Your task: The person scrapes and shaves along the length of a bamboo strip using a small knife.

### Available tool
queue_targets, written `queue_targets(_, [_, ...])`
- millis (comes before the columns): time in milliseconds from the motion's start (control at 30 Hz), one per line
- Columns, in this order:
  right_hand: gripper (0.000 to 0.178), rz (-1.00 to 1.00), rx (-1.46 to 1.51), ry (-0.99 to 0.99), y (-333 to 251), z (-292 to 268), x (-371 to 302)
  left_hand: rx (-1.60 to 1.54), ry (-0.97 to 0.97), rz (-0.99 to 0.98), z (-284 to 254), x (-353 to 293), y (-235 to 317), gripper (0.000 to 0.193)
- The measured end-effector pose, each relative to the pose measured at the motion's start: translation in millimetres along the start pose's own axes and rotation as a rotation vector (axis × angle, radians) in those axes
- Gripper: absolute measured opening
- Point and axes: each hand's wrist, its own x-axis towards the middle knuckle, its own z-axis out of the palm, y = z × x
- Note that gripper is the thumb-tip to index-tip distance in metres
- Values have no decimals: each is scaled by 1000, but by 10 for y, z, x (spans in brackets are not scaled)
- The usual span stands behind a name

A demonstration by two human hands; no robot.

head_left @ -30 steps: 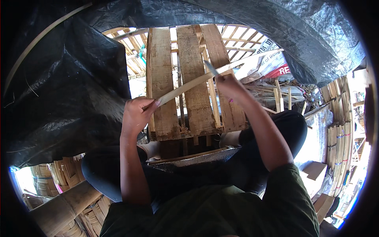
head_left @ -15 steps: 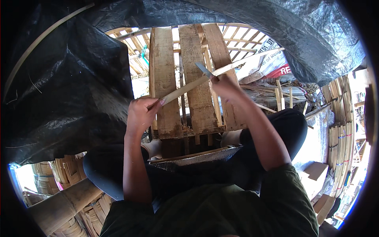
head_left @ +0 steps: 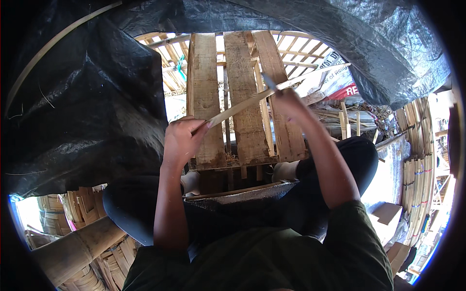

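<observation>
My left hand point(head_left: 182, 140) grips the near end of a long thin bamboo strip point(head_left: 242, 103) that runs up and to the right over a wooden pallet point(head_left: 206, 87). My right hand point(head_left: 286, 101) is closed around a knife whose blade point(head_left: 268, 81) sticks up from the fist and meets the strip. The strip's far end point(head_left: 330, 68) reaches past my right hand toward a printed sack. Both forearms rise from my lap, where a dark mat point(head_left: 233, 203) lies across my knees.
A black tarp point(head_left: 87, 106) hangs on the left and overhead. Stacked bamboo strips point(head_left: 420, 165) stand at the right. Woven bamboo baskets point(head_left: 82, 208) and a thick bamboo pole point(head_left: 73, 250) lie at lower left. A cardboard box point(head_left: 386, 216) sits at lower right.
Both hands have slid down and left along the strip's line, and the knife has travelled with the right hand; the view has shifted slightly.
</observation>
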Motion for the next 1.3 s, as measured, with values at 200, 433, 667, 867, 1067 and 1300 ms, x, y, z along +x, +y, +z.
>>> queue_targets(200, [47, -176, -93, 48, 63, 489, 164, 21, -32, -48, 0, -28, -39, 18])
queue_targets(433, [44, -117, 16, 166, 188, 569, 175, 16, -3, 27, 87, 20, -12, 17])
queue_targets(667, [46, -56, -105, -23, 93, 164, 254, 18, -75, -110, 11, -22, 37, 18])
queue_targets(867, [42, -271, -123, 315, -17, 682, -129, -11, 28, 28, 59, -24, -8, 16])
queue_targets(1067, [30, 44, 220, -13, 63, 102, 83, -52, 33, -51, 43, -31, 48, 17])
queue_targets(1300, [31, -86, 372, -203, -22, 320, -351, -90, 56, -105, 40, -61, 53, 15])
